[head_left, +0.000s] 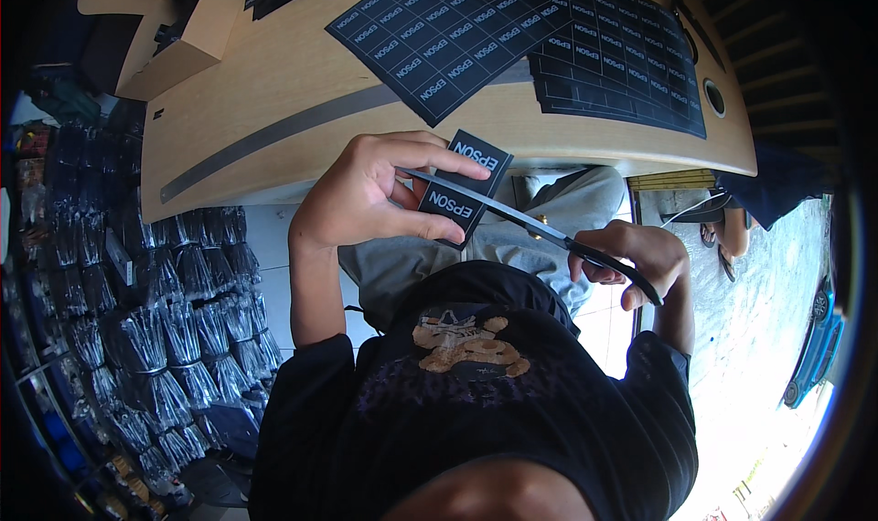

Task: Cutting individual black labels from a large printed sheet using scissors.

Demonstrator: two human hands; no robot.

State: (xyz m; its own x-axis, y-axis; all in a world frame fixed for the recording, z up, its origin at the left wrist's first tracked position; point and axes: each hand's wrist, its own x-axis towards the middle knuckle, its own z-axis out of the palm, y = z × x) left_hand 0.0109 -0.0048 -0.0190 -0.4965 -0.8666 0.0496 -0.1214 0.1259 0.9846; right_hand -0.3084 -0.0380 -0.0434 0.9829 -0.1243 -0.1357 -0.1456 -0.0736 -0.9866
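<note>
My left hand (pixel 361 192) pinches a small black strip (pixel 450 212) with two white-printed labels, fingers at its far end and thumb at its near end. In my right hand (pixel 654 251) is a pair of scissors (pixel 526 219) with black handles, fingers and thumb at the grips. Its long blades reach left across the strip, along the line between the two labels. Whether the blades have cut into it, I cannot tell. The strip is held in the air above my lap, just off the table's near edge.
On the wooden table (pixel 274 109) lie a large black label sheet (pixel 439 45) and more such sheets (pixel 622 73) at the right. An open cardboard box (pixel 187 59) stands at the far left. Plastic-wrapped bundles (pixel 183 356) fill the left side. Part of another person (pixel 733 233) shows at right.
</note>
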